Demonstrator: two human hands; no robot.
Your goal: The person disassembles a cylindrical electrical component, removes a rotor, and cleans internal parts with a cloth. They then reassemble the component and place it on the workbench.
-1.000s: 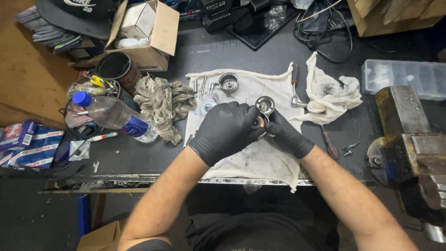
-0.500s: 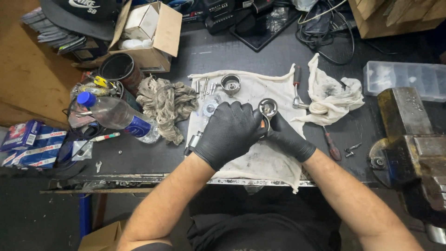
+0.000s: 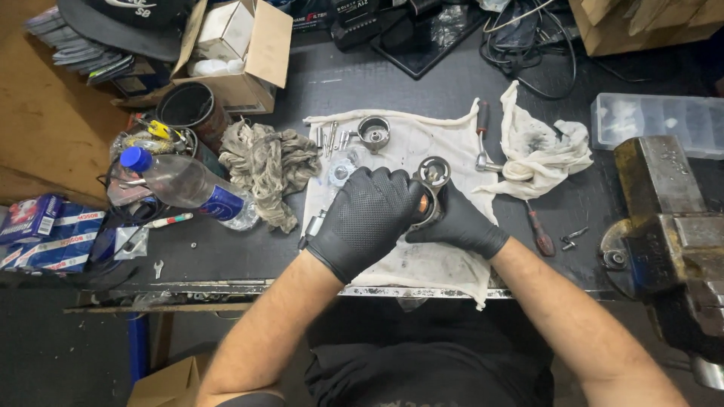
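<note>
Round metal part [image 3: 431,188] gripped by both gloved hands, left hand [image 3: 367,218] and right hand [image 3: 458,224], near blue-labelled bottle [image 3: 188,187].

Open dark bench [image 3: 226,260] lies at eight o'clock of the left hand [image 3: 367,218]. A plastic bottle [image 3: 188,186] and crumpled rag [image 3: 264,169] crowd ten o'clock; the vise [image 3: 671,234] blocks three o'clock, a screwdriver [image 3: 539,234] lying between.
</note>
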